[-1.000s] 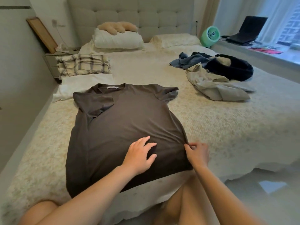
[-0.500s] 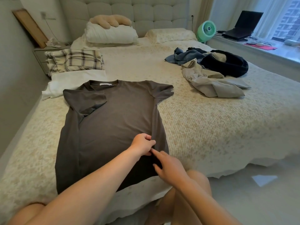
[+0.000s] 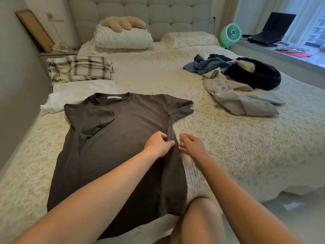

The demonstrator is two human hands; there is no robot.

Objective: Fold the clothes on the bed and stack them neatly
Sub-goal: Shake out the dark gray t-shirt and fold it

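Where the bed's near edge meets the person: a dark grey T-shirt (image 3: 123, 138) lies spread flat on the cream bedspread (image 3: 228, 147), collar toward the headboard, hem at the near edge.
T-shirt's sides: its left sleeve is folded in over the chest; its right side is gathered into a raised ridge that runs from under the right sleeve down toward the hem.
Left hand (image 3: 159, 144): fingers and thumb curled, pinching that ridge of cloth about halfway down the shirt.
Right hand (image 3: 191, 143): just beside the ridge on its outer side, fingers loosely spread and gripping nothing; the hand is blurred, so whether the fingertips touch the cloth is hard to say.
Folded pile: a plaid garment (image 3: 79, 70) lies near the bed's left edge, with a white garment (image 3: 77, 95) just in front of it, its near edge touching or slipping under the T-shirt's collar.
Unfolded heap: on the right half of the bed, well apart from the T-shirt, a beige garment (image 3: 237, 97), a blue denim piece (image 3: 205, 63) and a dark navy garment (image 3: 260, 74) lie crumpled together.
Head of the bed: a white pillow (image 3: 123, 38) with a tan plush cushion (image 3: 123, 23) on top, and a patterned pillow (image 3: 190, 39) beside it.
Window side: a green fan (image 3: 230, 33) and an open laptop (image 3: 270, 30) on the ledge.
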